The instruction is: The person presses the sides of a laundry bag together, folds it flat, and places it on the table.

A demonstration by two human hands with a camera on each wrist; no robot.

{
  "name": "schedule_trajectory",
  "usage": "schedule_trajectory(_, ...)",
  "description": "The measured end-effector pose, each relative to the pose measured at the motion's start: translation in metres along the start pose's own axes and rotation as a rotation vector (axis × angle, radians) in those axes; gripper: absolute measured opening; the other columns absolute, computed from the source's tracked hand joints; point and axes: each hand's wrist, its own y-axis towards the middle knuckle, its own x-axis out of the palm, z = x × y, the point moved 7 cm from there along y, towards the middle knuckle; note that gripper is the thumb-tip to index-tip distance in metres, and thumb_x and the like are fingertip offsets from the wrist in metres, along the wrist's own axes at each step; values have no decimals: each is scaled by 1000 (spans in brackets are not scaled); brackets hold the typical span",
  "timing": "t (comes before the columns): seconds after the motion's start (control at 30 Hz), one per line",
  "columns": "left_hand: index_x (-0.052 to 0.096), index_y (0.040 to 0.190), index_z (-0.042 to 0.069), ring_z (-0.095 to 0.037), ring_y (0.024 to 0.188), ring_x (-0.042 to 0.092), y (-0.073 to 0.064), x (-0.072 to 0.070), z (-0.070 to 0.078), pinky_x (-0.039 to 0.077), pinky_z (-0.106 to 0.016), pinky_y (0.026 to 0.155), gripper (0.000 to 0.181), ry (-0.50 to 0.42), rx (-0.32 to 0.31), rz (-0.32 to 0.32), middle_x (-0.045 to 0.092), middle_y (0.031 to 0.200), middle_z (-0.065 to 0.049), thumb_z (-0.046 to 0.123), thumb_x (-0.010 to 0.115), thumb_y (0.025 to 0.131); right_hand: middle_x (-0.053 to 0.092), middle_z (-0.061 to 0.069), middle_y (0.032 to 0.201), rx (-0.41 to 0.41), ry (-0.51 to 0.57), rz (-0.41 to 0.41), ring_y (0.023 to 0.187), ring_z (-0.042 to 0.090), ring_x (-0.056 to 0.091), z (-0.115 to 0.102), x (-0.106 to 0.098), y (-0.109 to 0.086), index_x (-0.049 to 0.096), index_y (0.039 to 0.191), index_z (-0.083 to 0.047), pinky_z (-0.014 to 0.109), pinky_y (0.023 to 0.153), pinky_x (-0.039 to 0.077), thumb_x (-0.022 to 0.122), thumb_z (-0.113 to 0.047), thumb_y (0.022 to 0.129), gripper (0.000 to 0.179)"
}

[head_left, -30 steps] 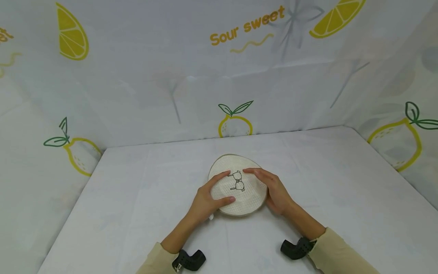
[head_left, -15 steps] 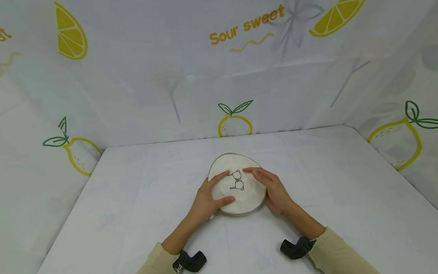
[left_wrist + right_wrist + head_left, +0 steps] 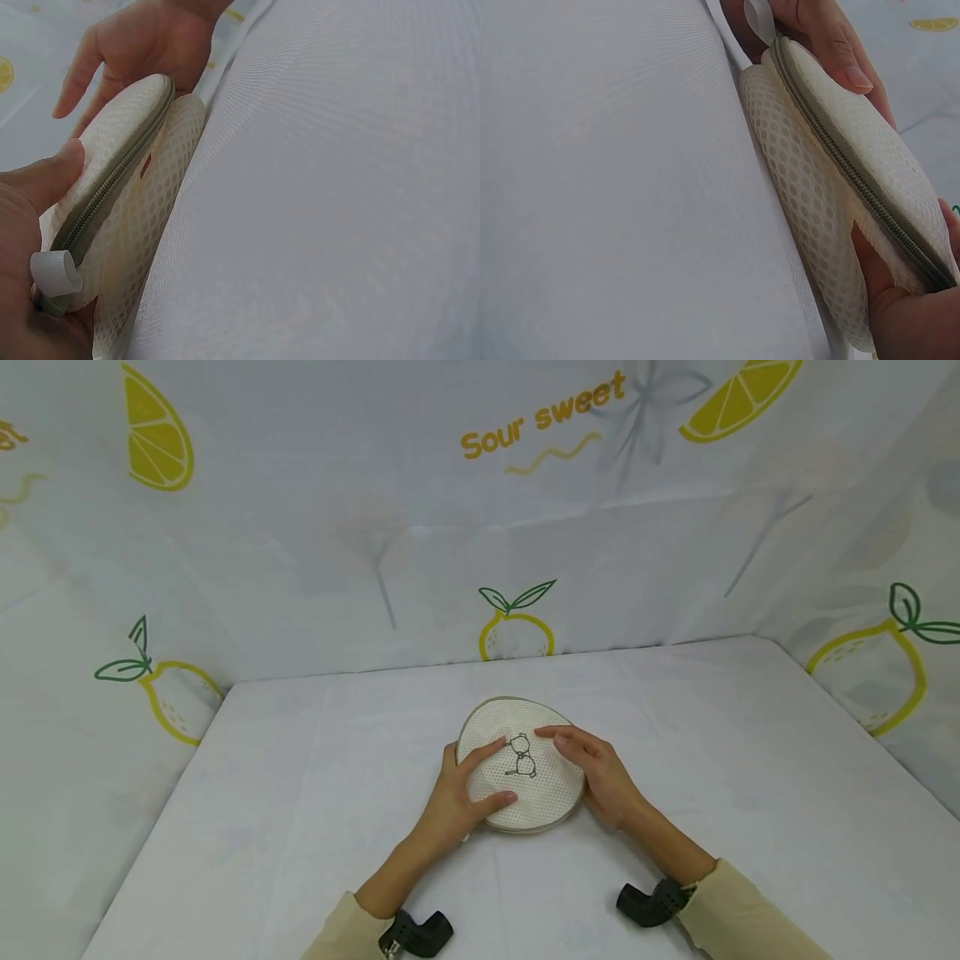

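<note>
A round, cream mesh laundry bag with a line drawing on top rests mid-table. My left hand grips its left side, with thumb and index finger spread over the top and another finger at the edge. On the opposite side my right hand holds the bag, fingers over the top. In the right wrist view its thumb tucks in below the zipper, between the upper part and the bulging lower mesh. A white loop tab sits at the zipper's end by the left palm.
White cloth covers the table. Behind it hangs a lemon-printed white curtain, with similar cloth at both sides. Each wrist wears a black camera mount, the left mount and the right mount.
My left hand has shifted slightly, and one of its fingers now shows beside the bag's left edge. Less of the white tab shows. The bag and my right hand stay almost still.
</note>
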Motion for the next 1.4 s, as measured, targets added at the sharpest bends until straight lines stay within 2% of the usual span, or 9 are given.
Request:
schedule_trajectory(0.1,49,140,36,-34,128,35,0,0,1,33,-53,101,66,11,7,2,32,135,-17,37,77,80,49,7,139,-6,-122,12,133,20,35,0,-2,0,60,127,-5,21,100,35,53,-28,99,36)
schedule_trajectory(0.27,49,140,34,-29,118,41,-1,-1,3,37,-49,98,66,32,16,12,37,124,-13,36,78,80,51,2,137,-24,-264,38,136,17,32,-2,-5,0,63,124,-13,38,109,25,54,-29,98,31)
schedule_trajectory(0.37,50,140,33,-26,109,44,-1,0,4,39,-46,94,66,50,21,16,39,114,-10,35,78,79,52,2,136,-32,-283,47,135,18,33,-3,-5,0,63,123,-13,46,109,22,56,-29,98,30)
schedule_trajectory(0.57,50,140,32,-24,104,43,-2,1,8,40,-44,92,66,65,16,15,38,109,-8,37,77,80,53,2,135,-31,-328,61,134,19,34,-4,-6,0,64,121,-14,48,108,23,57,-29,97,29)
schedule_trajectory(0.93,48,142,32,-29,107,47,-1,-2,16,42,-46,92,67,137,-4,-12,39,116,-15,40,74,81,53,3,135,-46,-395,47,139,21,28,-6,-8,0,64,120,-16,50,111,18,57,-27,97,26)
schedule_trajectory(1.13,48,142,28,-32,113,40,-3,-1,21,42,-49,93,66,192,-5,-10,36,122,-21,40,73,82,56,2,131,-47,-431,37,137,22,31,-7,-8,1,65,118,-16,50,111,20,58,-26,97,24)
schedule_trajectory(1.3,51,140,27,-34,115,39,-6,-1,25,42,-50,94,65,241,6,32,35,125,-22,40,74,81,57,1,131,-39,-465,25,137,23,32,-7,-10,1,65,119,-18,50,110,21,58,-28,97,25)
schedule_trajectory(1.4,52,139,28,-36,114,43,-8,-1,29,44,-49,91,65,310,14,70,35,126,-24,43,75,80,55,0,132,-27,-482,13,137,23,32,-7,-11,1,64,120,-21,51,110,22,59,-30,96,26)
